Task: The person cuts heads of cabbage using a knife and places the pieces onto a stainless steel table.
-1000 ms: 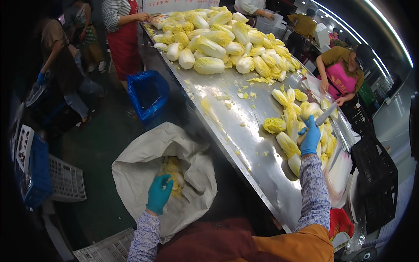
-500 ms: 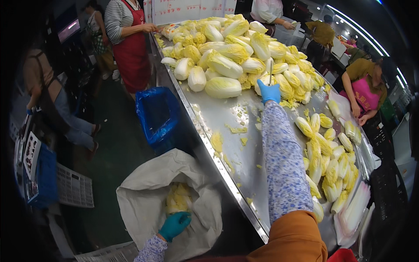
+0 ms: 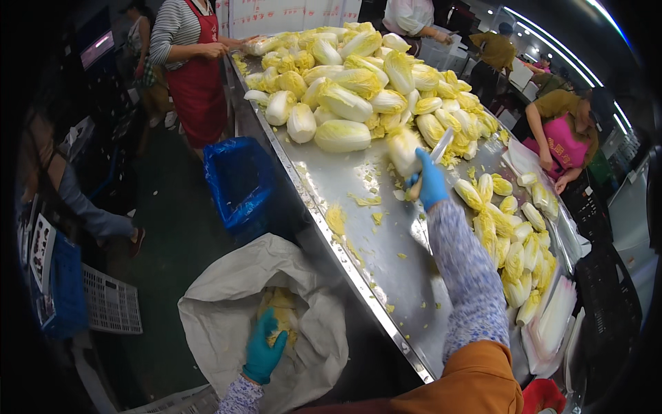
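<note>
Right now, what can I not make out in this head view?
Head view:
White sack: its bottom, hidden under yellow leaves.
Knife: handle, mostly covered by the right hand.
Left hand: whether it grips leaves, hidden by its own fingers.
Person at far left: upper body, lost in blur and dark rim.

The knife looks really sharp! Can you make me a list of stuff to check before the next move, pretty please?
1. Knife gripped by the blue-gloved right hand: ok.
2. Blade pointing away from the teal-gloved left hand: ok, it points toward the far side of the table.
3. Blade apart from the cabbage beside it: cannot tell.
4. White sack open: ok, yellow leaves show inside.
5. Left hand outside the sack: not ok, it's in the mouth.
</note>
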A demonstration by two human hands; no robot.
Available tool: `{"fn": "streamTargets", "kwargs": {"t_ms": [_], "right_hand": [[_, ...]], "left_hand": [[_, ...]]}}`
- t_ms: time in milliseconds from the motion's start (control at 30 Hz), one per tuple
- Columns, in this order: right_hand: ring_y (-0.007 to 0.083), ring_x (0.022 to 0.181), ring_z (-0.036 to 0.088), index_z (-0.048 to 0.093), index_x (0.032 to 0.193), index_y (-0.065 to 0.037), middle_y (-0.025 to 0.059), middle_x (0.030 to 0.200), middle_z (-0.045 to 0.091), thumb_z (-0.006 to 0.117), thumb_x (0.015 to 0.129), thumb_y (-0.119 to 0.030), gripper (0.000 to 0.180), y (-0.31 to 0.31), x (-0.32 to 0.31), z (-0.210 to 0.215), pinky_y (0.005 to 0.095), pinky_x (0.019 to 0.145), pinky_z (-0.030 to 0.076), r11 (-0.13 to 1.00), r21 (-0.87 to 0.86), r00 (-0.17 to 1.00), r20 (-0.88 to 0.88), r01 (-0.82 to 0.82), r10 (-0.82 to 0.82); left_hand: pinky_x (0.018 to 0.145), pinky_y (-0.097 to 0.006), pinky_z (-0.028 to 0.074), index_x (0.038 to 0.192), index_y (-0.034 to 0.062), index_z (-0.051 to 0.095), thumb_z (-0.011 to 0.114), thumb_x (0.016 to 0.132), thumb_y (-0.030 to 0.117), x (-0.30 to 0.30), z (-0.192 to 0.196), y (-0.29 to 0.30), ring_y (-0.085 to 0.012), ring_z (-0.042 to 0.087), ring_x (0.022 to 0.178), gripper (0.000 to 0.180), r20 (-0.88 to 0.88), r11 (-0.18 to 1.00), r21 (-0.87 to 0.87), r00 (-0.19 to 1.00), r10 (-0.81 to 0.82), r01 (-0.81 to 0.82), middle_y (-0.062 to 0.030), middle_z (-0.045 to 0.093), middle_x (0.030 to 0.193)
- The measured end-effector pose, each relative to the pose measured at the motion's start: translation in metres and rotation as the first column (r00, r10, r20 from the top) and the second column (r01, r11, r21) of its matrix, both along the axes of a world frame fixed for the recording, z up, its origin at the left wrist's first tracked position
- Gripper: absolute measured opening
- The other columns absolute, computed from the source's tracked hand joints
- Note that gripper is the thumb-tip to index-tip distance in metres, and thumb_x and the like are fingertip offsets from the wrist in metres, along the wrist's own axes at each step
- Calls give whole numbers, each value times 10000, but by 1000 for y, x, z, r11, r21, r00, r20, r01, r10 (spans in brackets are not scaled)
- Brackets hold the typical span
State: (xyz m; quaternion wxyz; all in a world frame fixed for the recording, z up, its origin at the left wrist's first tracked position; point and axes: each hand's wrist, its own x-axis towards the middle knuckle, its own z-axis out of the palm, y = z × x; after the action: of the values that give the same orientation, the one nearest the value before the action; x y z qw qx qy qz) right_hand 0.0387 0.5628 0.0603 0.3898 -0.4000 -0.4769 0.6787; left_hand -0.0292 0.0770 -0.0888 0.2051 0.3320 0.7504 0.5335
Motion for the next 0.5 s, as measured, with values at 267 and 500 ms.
{"fn": "streamTargets", "kwargs": {"t_ms": [267,500], "right_hand": [[123,422,473,587,711,-36,52,524,524,536,923,-392,417,-277,68,50,254,494,458,599,-263,531,289,-756,797],[115,400,471,642,808,11,64,496,523,487,939,-460,513,-349,64,27,231,444,421,342,-443,317,133,-829,939]], "left_hand": [[1077,-658,60,1462,199,258,732,746,451,13,127,1,-457,137,1380,895,-862,990,-141,488,-137,28,-228,185,1491],[985,-393,426,1363,25,377,776,747,314,30,124,-53,-295,496,1179,789,-111,983,150,990,-90,106,-169,478,1293]]}}
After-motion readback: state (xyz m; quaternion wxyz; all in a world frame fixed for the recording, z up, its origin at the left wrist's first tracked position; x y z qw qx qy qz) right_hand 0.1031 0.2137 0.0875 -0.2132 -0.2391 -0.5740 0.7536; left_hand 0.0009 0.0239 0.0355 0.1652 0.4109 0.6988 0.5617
